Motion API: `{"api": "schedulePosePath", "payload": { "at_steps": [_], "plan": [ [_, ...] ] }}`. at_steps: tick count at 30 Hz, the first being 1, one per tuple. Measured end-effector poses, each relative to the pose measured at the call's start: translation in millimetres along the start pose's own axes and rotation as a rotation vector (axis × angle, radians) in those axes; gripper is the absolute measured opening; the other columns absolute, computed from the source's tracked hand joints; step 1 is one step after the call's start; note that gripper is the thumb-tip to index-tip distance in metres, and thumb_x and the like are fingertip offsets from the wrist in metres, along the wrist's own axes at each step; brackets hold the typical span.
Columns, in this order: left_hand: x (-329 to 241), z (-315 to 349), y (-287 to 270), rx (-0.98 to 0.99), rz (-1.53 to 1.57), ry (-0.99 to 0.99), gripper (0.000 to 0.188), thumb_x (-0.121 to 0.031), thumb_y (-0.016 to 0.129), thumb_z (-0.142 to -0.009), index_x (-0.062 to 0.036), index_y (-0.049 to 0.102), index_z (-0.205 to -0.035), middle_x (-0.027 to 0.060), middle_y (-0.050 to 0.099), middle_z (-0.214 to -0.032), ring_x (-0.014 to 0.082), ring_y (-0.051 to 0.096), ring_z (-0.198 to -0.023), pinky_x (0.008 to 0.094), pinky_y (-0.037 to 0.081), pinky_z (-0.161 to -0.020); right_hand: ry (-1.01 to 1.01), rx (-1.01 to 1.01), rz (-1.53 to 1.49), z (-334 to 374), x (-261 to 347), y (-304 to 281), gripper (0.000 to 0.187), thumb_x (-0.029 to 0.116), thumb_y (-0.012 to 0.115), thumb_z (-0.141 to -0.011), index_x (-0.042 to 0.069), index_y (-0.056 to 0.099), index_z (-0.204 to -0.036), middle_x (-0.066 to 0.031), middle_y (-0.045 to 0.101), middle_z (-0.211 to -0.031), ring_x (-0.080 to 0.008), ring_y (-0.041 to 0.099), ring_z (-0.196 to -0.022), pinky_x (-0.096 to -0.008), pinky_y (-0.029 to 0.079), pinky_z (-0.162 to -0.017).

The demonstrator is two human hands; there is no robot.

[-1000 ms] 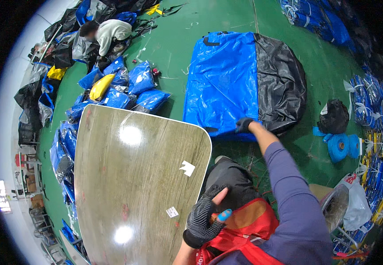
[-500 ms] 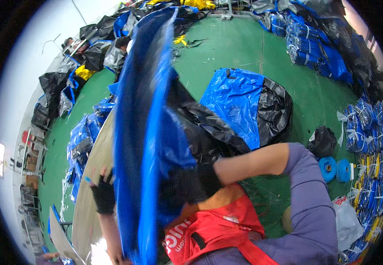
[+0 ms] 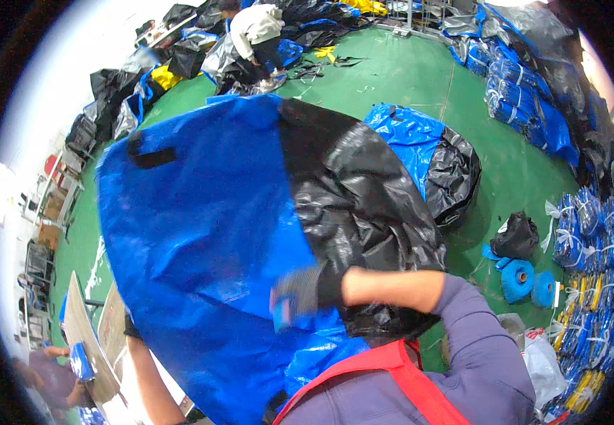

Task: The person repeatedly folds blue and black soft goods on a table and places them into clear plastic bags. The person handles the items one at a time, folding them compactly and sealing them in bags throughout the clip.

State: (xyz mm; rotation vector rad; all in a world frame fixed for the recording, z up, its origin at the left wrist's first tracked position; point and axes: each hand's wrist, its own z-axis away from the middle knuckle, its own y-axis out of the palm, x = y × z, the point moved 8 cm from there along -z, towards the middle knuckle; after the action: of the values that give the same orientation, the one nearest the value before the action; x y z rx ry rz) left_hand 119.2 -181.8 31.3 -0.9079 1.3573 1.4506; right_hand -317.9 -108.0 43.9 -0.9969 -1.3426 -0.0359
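Right hand (image 3: 305,296) blurred over blue-and-black bag (image 3: 211,219); left hand (image 3: 131,327) mostly hidden at its edge; both hands' opening and grip indeterminable

And there it is: the blue-and-black tarpaulin bag (image 3: 207,227), an upright blur half a second ago, now spreads wide, covering most of the woodgrain tabletop (image 3: 113,315) that lay bare earlier! The right hand (image 3: 300,294) has crossed from its black side onto the blue, the left hand (image 3: 131,327) has reached its left edge, and the pale-topped co-worker (image 3: 256,34) reappears beyond.
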Motion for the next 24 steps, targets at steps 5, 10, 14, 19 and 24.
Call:
{"api": "schedulePosePath", "payload": {
  "at_steps": [5, 10, 14, 19, 24],
  "plan": [
    [8, 78, -84, -0.188, 0.021, 0.069, 0.066, -0.051, 0.040, -0.095, -0.0043, 0.039, -0.141, 0.0108, 0.047, -0.140, 0.0255, 0.047, -0.124, 0.0397, 0.033, -0.107, 0.818, -0.727, 0.807, 41, -117, -180, 0.078, 0.068, 0.055, -0.075, 0.003, 0.057, -0.119, -0.0271, 0.057, -0.117, -0.0389, 0.055, -0.110, -0.0491, 0.044, -0.094],
    [35, 101, -84, -0.222, -0.017, 0.012, 0.055, -0.038, 0.049, -0.096, -0.0024, 0.044, -0.138, 0.0108, 0.049, -0.138, 0.0234, 0.046, -0.125, 0.0376, 0.030, -0.108, 1.011, -0.439, 0.761, -12, -201, -151, 0.075, 0.067, 0.057, -0.075, 0.005, 0.062, -0.117, -0.0244, 0.052, -0.130, -0.0387, 0.050, -0.120, -0.0533, 0.038, -0.100],
    [64, 84, -104, -0.530, -0.618, -0.103, 0.061, -0.039, 0.065, -0.087, 0.0015, 0.050, -0.131, 0.0128, 0.058, -0.123, 0.0243, 0.054, -0.109, 0.0349, 0.042, -0.094, 0.797, -0.350, 0.709, -41, -212, -169, 0.036, 0.033, 0.056, -0.085, 0.003, 0.067, -0.102, -0.0213, 0.067, -0.094, -0.0370, 0.065, -0.091, -0.0463, 0.051, -0.082],
    [10, 110, -169, -0.990, -1.386, 0.240, 0.060, -0.039, 0.061, -0.087, 0.0038, 0.051, -0.128, 0.0235, 0.059, -0.122, 0.0366, 0.058, -0.111, 0.0405, 0.045, -0.095, 0.385, -0.620, 0.339, -37, -184, -244, 0.034, 0.034, 0.057, -0.085, 0.001, 0.065, -0.092, -0.0247, 0.066, -0.089, -0.0404, 0.064, -0.078, -0.0460, 0.051, -0.069],
    [70, 122, -234, -0.632, -1.819, -0.457, 0.056, -0.045, 0.055, -0.088, -0.0071, 0.053, -0.129, 0.0203, 0.057, -0.127, 0.0374, 0.055, -0.116, 0.0469, 0.045, -0.096, 0.782, -0.710, 0.194, -14, -241, -239, 0.036, 0.033, 0.058, -0.085, -0.002, 0.064, -0.092, -0.0258, 0.066, -0.083, -0.0370, 0.066, -0.076, -0.0438, 0.052, -0.069]
  ]
}}
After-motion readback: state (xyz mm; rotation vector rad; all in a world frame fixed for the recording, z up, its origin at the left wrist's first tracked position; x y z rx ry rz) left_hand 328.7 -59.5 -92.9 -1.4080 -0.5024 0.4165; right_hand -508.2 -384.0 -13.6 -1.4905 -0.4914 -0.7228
